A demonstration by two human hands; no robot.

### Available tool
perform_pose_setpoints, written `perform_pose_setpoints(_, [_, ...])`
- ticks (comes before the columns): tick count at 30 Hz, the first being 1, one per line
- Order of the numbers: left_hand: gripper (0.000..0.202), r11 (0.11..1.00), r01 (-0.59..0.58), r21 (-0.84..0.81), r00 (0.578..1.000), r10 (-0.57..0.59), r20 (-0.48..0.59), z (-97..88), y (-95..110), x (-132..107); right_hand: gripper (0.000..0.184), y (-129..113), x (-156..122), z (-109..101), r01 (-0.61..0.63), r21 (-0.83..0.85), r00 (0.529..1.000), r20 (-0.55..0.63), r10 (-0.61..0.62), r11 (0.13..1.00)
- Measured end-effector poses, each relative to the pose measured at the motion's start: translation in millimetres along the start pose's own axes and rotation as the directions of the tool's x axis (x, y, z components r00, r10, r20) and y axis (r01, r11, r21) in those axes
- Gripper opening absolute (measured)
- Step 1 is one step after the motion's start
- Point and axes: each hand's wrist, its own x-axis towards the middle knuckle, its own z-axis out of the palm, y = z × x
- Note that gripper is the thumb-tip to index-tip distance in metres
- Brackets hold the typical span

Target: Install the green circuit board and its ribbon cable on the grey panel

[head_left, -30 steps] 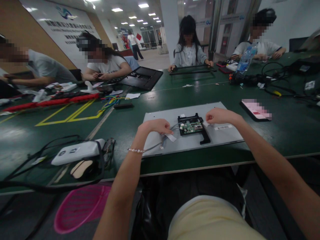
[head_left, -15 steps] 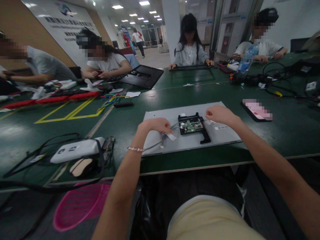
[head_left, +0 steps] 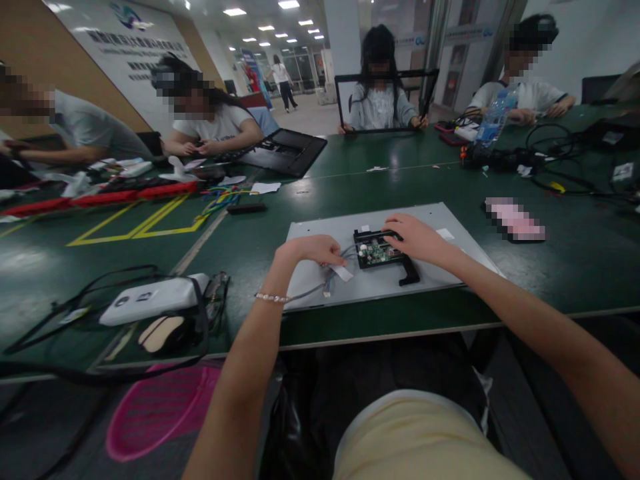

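A grey metal panel [head_left: 440,263] lies flat on the green table in front of me. A small green circuit board [head_left: 374,251] sits on it in a black plastic bracket [head_left: 409,272]. My right hand [head_left: 417,239] rests over the right side of the board and bracket, fingers curled down on them. My left hand [head_left: 311,251] is closed on the grey cable [head_left: 306,292] that runs to the board, beside a white tag [head_left: 343,273]. A bracelet [head_left: 273,300] is on my left wrist.
A phone [head_left: 515,221] lies right of the panel. A white box [head_left: 150,300], black cables and a mouse-like object [head_left: 161,335] sit at left; a pink basket [head_left: 157,413] is below the table edge. Several people work across the table; one holds up a black frame [head_left: 385,75].
My right hand moved left from the panel's right part onto the board and bracket. The person opposite lifted the black frame upright. My left hand stayed put.
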Motion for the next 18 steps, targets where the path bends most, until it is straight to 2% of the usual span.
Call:
perform_pose_setpoints(3, [0.038,1.000,-0.006,-0.005,1.000,0.006,-0.003,1.1,-2,2,0.043,-2,-2,3,0.061,0.039,0.998,-0.010,-0.061,0.997])
perform_pose_setpoints(7, [0.039,1.000,-0.012,-0.015,1.000,0.012,0.004,1.2,-3,2,0.056,-4,-7,11,0.159,0.084,0.979,0.113,-0.168,0.984])
perform_pose_setpoints(10, [0.039,0.998,-0.062,-0.007,0.998,0.062,0.027,-1.4,-3,-1,0.059,-3,-8,16,0.156,0.101,0.970,0.174,-0.172,0.983])
perform_pose_setpoints(13, [0.037,0.992,-0.121,-0.024,0.992,0.122,0.020,-5.9,-8,-7,0.060,-1,-7,17,0.158,0.100,0.969,0.174,-0.174,0.982])
perform_pose_setpoints(18, [0.045,0.995,-0.102,-0.015,0.994,0.101,-0.051,-10.8,-16,-14,0.059,0,-7,16,0.160,0.079,0.969,0.175,-0.171,0.984])
